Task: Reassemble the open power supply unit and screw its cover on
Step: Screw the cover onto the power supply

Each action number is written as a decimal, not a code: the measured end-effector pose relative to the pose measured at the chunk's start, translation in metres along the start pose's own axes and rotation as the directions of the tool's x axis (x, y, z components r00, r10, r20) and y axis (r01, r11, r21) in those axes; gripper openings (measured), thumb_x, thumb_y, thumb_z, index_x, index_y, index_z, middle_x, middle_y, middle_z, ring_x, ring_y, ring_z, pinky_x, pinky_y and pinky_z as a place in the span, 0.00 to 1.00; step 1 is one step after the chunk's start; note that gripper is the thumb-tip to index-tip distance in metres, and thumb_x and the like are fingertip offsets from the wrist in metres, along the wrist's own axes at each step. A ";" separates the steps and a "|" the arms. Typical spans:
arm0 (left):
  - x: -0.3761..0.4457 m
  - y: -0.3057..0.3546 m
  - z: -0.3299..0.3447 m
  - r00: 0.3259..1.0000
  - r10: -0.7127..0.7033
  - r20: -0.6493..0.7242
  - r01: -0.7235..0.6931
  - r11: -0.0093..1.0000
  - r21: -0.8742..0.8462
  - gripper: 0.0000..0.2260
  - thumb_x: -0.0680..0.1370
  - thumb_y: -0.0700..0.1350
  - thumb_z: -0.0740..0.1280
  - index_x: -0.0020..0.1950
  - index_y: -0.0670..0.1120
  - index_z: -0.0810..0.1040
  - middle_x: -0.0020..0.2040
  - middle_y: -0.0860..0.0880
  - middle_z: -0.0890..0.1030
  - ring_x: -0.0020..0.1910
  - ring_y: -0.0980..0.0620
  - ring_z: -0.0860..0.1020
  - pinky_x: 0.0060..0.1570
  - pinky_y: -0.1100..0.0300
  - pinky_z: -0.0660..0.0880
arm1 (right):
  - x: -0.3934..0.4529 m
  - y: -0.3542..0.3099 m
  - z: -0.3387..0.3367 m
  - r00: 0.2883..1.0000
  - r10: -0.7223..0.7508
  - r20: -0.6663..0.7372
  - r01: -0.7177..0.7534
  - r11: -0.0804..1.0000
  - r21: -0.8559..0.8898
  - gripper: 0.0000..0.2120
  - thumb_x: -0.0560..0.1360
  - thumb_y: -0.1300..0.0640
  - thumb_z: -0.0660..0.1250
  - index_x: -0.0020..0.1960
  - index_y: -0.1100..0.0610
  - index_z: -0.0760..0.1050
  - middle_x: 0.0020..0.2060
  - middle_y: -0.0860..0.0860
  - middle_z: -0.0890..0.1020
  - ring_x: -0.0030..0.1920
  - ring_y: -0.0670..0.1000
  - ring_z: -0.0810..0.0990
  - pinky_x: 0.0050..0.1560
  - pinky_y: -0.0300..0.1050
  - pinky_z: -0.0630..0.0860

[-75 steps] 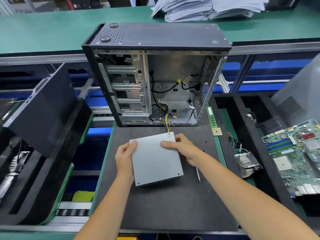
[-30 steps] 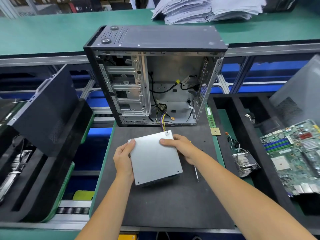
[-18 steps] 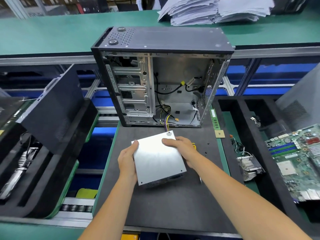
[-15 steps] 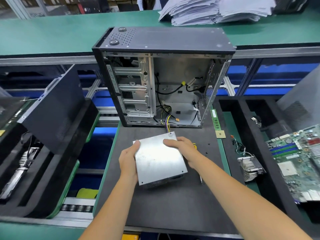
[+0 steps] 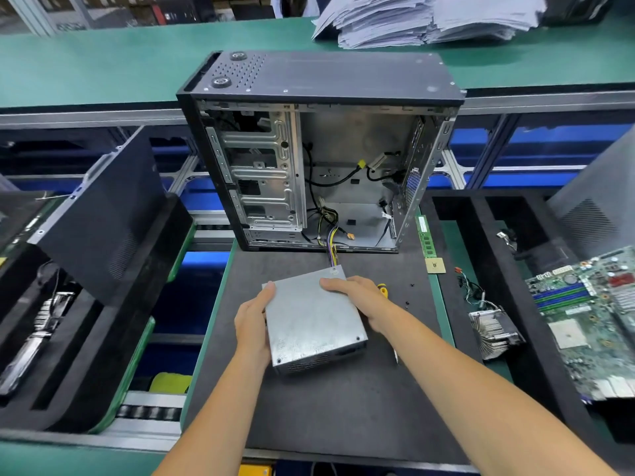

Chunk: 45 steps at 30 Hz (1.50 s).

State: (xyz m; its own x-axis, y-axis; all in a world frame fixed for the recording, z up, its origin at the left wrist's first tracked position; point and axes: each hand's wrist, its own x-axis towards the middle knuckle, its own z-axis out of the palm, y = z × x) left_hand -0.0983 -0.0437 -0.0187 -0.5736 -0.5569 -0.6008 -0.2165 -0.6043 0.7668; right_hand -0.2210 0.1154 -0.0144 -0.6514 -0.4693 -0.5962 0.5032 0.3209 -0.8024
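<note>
The open computer case stands upright at the back of the dark mat on the tabletop, its bundle of coloured wires running out of the bottom edge to the power supply unit, which lies on the mat just in front of it. Over the last couple of seconds very little has changed: the unit sits in much the same spot, its grey cover already laid on top, and only its angle under the hands shifts slightly. That suggests the cover is being seated and squared on the box, not yet fastened; the holes at its near corners look empty, though they are too small to be sure.

The left hand holds the unit's left edge, palm against the side and thumb hooked over the top far corner. The right hand is laid over the far right corner, fingers spread flat and pressing down on the cover, the wrist resting along the right edge.

A yellow-handled screwdriver lies on the mat mostly hidden behind the right hand, and a few small dark screws lie well apart from the unit to its right. Judging by this, driving the screws is the next step.
</note>
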 end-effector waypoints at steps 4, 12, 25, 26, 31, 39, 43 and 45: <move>0.003 0.001 -0.001 1.000 0.008 -0.006 -0.008 1.000 0.016 0.24 0.70 0.52 0.76 0.57 0.37 0.78 0.53 0.38 0.83 0.50 0.36 0.82 0.52 0.34 0.77 | 0.002 0.000 0.001 1.000 -0.004 -0.017 0.005 1.000 0.024 0.35 0.59 0.42 0.80 0.58 0.61 0.76 0.51 0.56 0.84 0.52 0.56 0.83 0.59 0.57 0.77; 0.005 0.002 -0.001 0.999 0.001 -0.043 0.001 0.999 0.050 0.22 0.70 0.53 0.76 0.55 0.39 0.78 0.50 0.41 0.84 0.46 0.41 0.84 0.46 0.42 0.81 | 0.004 -0.001 0.002 0.999 -0.022 -0.041 0.025 0.998 0.054 0.32 0.61 0.46 0.81 0.58 0.62 0.76 0.51 0.57 0.84 0.51 0.57 0.83 0.56 0.58 0.79; 0.007 -0.001 -0.003 0.999 -0.012 -0.051 0.015 0.998 0.066 0.26 0.68 0.56 0.76 0.57 0.41 0.77 0.51 0.42 0.83 0.46 0.42 0.84 0.46 0.41 0.81 | 0.006 0.003 0.005 0.998 -0.062 -0.018 0.063 0.993 0.101 0.20 0.64 0.51 0.80 0.48 0.64 0.82 0.41 0.57 0.86 0.41 0.58 0.86 0.43 0.54 0.83; 0.007 -0.001 -0.004 0.999 -0.012 -0.048 0.015 0.998 0.064 0.26 0.68 0.56 0.76 0.58 0.41 0.77 0.52 0.42 0.83 0.47 0.42 0.84 0.47 0.41 0.81 | 0.005 0.003 0.005 0.998 -0.064 -0.023 0.065 0.994 0.091 0.21 0.63 0.51 0.80 0.48 0.64 0.81 0.41 0.57 0.86 0.42 0.58 0.85 0.44 0.56 0.83; 0.007 -0.002 -0.004 0.998 0.001 -0.059 0.003 0.997 0.082 0.25 0.68 0.56 0.76 0.57 0.42 0.78 0.51 0.43 0.83 0.45 0.43 0.84 0.43 0.46 0.82 | 0.002 0.003 0.009 0.995 -0.075 -0.064 0.078 0.996 0.038 0.25 0.61 0.46 0.80 0.48 0.65 0.82 0.42 0.58 0.86 0.43 0.59 0.85 0.48 0.62 0.81; 0.003 -0.001 -0.001 0.997 0.005 -0.080 0.002 0.997 0.083 0.25 0.67 0.59 0.77 0.54 0.42 0.79 0.49 0.44 0.84 0.44 0.43 0.84 0.44 0.43 0.82 | -0.006 0.007 0.017 0.984 -0.140 -0.114 0.143 0.989 0.021 0.26 0.58 0.39 0.76 0.45 0.60 0.84 0.44 0.57 0.85 0.47 0.61 0.84 0.51 0.62 0.79; -0.001 0.000 0.002 0.994 0.037 -0.104 -0.026 0.994 0.104 0.23 0.69 0.58 0.75 0.52 0.42 0.79 0.45 0.46 0.84 0.35 0.49 0.84 0.27 0.58 0.78 | -0.005 0.012 0.016 0.955 -0.237 -0.180 0.248 0.968 0.037 0.14 0.63 0.47 0.78 0.38 0.59 0.84 0.37 0.56 0.85 0.39 0.58 0.85 0.38 0.50 0.81; -0.001 0.000 0.003 0.991 0.061 -0.122 -0.046 0.991 0.124 0.23 0.70 0.59 0.74 0.52 0.41 0.79 0.44 0.47 0.83 0.34 0.51 0.83 0.25 0.63 0.76 | -0.005 0.014 0.015 0.959 -0.219 -0.178 0.233 0.971 0.061 0.11 0.66 0.49 0.77 0.39 0.56 0.85 0.37 0.53 0.86 0.40 0.55 0.85 0.41 0.49 0.82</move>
State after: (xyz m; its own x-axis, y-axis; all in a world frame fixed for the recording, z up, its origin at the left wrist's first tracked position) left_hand -0.0999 -0.0416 -0.0177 -0.4849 -0.6580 -0.5760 -0.2864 -0.5028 0.8156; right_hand -0.2022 0.1100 -0.0219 -0.8361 -0.3744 -0.4010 0.3714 0.1518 -0.9160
